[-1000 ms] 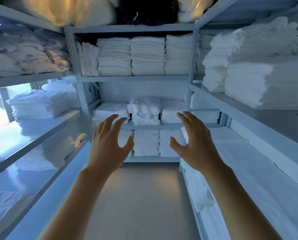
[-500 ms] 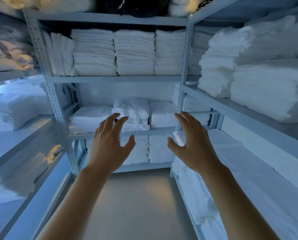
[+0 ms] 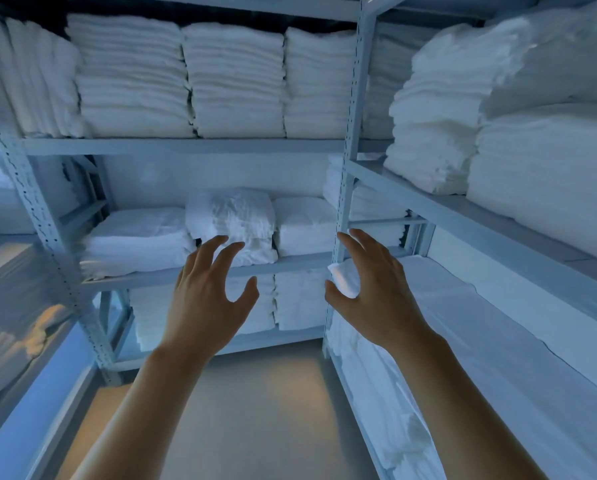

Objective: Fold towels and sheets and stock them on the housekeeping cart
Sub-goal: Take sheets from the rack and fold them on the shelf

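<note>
Your left hand and right hand are raised with fingers spread, grasping nothing. Ahead, a rumpled white bundle sits on the middle shelf between folded stacks; a steel upright stands beside your right hand.

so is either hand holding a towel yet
No, the left hand and right hand are both bare, fingers spread in the air in front of the back shelf with its folded stacks.
</note>
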`<state>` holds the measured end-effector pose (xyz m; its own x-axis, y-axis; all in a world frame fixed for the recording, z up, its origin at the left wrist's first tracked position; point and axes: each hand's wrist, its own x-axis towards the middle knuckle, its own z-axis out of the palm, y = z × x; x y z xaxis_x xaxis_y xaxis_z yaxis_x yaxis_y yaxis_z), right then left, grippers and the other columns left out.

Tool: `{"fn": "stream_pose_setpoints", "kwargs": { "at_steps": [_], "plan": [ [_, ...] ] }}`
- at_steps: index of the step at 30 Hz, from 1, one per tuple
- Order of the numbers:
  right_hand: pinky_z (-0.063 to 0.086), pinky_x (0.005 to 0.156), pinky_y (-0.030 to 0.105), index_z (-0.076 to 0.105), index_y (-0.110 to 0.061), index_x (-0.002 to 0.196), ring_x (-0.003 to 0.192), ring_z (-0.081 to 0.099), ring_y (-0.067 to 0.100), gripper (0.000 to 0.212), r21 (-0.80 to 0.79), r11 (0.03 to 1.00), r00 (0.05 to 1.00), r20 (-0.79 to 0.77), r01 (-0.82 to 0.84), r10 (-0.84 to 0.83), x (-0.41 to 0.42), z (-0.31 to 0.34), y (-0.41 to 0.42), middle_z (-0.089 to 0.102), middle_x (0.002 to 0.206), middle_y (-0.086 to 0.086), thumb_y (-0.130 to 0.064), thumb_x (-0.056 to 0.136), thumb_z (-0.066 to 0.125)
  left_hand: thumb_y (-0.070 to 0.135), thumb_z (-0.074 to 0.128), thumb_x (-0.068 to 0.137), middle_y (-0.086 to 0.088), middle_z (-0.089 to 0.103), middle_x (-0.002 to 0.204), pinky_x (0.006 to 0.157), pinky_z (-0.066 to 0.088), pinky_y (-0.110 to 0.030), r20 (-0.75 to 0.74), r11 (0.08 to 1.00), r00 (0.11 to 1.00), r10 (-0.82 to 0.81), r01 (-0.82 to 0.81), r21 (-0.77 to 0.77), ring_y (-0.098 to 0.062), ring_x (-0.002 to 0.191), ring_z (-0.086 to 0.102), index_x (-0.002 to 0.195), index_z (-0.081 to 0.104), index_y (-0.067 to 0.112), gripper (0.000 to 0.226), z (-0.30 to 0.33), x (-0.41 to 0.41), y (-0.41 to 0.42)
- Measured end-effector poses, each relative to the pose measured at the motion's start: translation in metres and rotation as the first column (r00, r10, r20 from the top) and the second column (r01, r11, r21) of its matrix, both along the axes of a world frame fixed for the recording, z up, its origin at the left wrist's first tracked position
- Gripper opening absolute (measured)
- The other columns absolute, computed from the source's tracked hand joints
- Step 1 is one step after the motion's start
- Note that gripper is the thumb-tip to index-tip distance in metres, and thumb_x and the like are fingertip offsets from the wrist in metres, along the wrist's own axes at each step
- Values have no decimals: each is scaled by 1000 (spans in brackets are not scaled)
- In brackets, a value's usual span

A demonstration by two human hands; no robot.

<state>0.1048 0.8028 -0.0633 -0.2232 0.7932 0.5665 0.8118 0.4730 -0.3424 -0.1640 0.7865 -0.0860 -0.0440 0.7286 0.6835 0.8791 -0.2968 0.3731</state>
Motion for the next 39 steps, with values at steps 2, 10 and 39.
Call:
{"fn": "stream_pose_setpoints", "kwargs": {
  "at_steps": [2, 10, 39],
  "plan": [
    [28, 122, 49, 30, -30, 157, 151, 26, 17, 76, -7, 1000, 1000, -21, 10, -10, 6, -3, 30, 26, 166, -7, -52, 92, 61, 44, 65, 92, 4, 43, 154, 113, 44, -48, -18, 1000, 1000, -9, 9, -7, -22, 140, 41, 146, 49, 30, 58, -1, 7, 31],
    [25, 123, 47, 29, -30, 157, 152, 24, 16, 75, -21, 999, 998, -48, 27, -28, 38, -1, 156, 25, 166, -7, -52, 93, 59, 44, 67, 92, 6, 44, 154, 112, 40, -41, -55, 1000, 998, -4, 3, -9, -21, 141, 42, 145, 50, 31, 57, 19, 37, 159],
    [27, 124, 47, 29, -30, 158, 153, 25, 17, 75, -47, 868, 869, -18, 494, -495, -19, -10, 391, 25, 168, -6, -56, 94, 59, 40, 67, 93, 2, 48, 152, 111, 46, -47, -23, 851, 851, -525, 525, -13, -22, 139, 45, 144, 53, 25, 54, 8, 19, 522]
  ]
}}
